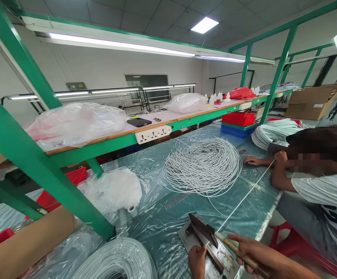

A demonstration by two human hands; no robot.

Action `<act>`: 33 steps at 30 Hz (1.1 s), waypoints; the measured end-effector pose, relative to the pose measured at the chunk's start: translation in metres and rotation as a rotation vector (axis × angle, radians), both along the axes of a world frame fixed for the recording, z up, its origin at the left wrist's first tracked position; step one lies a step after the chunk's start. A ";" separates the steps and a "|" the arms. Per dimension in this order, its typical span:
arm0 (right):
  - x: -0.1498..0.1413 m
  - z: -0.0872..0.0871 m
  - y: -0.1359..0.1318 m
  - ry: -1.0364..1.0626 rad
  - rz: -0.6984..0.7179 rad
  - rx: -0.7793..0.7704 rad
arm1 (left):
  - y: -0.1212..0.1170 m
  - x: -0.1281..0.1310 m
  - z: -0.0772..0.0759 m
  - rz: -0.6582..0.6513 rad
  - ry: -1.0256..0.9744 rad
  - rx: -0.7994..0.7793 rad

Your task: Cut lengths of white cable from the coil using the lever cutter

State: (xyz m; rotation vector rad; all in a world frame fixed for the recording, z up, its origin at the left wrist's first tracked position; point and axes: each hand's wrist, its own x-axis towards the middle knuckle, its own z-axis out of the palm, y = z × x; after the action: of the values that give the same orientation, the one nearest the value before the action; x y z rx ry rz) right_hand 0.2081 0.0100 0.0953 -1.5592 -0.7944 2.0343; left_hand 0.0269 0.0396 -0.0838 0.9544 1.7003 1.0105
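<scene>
My right hand [258,256] grips the wooden handle [238,252] of a lever cutter blade [205,228] that is raised over a metal base plate [191,242] at the table's near edge. My left hand [197,260] rests closed on the base plate beside the blade. A taut white cord [244,197] runs from the cutter to a co-worker's hand [280,157] at the right. A large loose coil of white cord [203,166] lies on the plastic-covered table.
A co-worker [325,182] sits at the right, leaning on the table. Another cord coil [119,257] sits near left, a third coil [273,131] far right. Green frame posts [49,182], a tape roll [133,211], plastic bags [113,190] and red and blue bins [238,122] surround.
</scene>
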 end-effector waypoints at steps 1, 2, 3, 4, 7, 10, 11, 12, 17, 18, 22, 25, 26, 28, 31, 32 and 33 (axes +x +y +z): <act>-0.001 -0.003 -0.002 -0.018 0.021 -0.021 | -0.002 0.001 0.003 -0.002 0.017 0.023; -0.001 -0.006 -0.004 -0.029 0.046 -0.040 | -0.004 0.002 0.005 0.001 0.025 0.045; -0.002 -0.010 -0.005 -0.039 0.072 -0.055 | -0.007 0.003 0.007 0.007 0.035 0.063; -0.002 -0.015 -0.008 -0.055 0.092 -0.064 | -0.009 0.005 0.010 0.013 0.047 0.073; -0.002 -0.036 -0.016 -0.124 0.112 -0.070 | -0.014 0.009 0.014 0.013 0.052 0.067; -0.001 -0.055 -0.024 -0.103 0.122 -0.022 | -0.016 0.010 0.015 0.013 0.050 0.049; -0.001 -0.058 -0.027 -0.092 0.126 0.000 | -0.016 0.010 0.016 0.014 0.049 0.043; -0.002 -0.060 -0.028 -0.097 0.129 0.016 | -0.016 0.009 0.016 0.014 0.046 0.037; -0.011 -0.053 -0.032 -0.270 0.156 -0.008 | -0.014 0.009 0.019 0.024 0.055 0.019; -0.011 -0.052 -0.033 -0.287 0.166 0.001 | -0.014 0.009 0.019 0.029 0.055 0.015; -0.006 -0.056 -0.039 -0.235 0.195 0.113 | -0.012 0.008 0.015 0.028 0.030 0.021; -0.002 -0.070 -0.040 -0.236 0.255 0.160 | -0.011 0.008 0.010 0.029 0.011 0.019; -0.001 -0.076 -0.040 -0.275 0.280 0.172 | -0.011 0.008 0.009 0.032 0.005 0.018; -0.002 -0.088 -0.038 -0.379 0.301 0.228 | -0.011 0.007 0.006 0.045 -0.006 0.023; -0.003 -0.106 -0.038 -0.513 0.258 0.375 | -0.011 0.007 0.004 0.069 -0.024 0.035; -0.002 -0.111 -0.038 -0.544 0.238 0.419 | -0.011 0.007 0.004 0.074 -0.033 0.038; -0.002 -0.116 -0.039 -0.567 0.222 0.451 | -0.011 0.007 0.004 0.077 -0.043 0.041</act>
State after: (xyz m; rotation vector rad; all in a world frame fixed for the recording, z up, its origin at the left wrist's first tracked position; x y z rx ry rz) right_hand 0.2065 -0.0288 -0.0208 -1.8383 -1.5710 1.3891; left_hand 0.0343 0.0283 -0.0795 0.8932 1.6973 1.1126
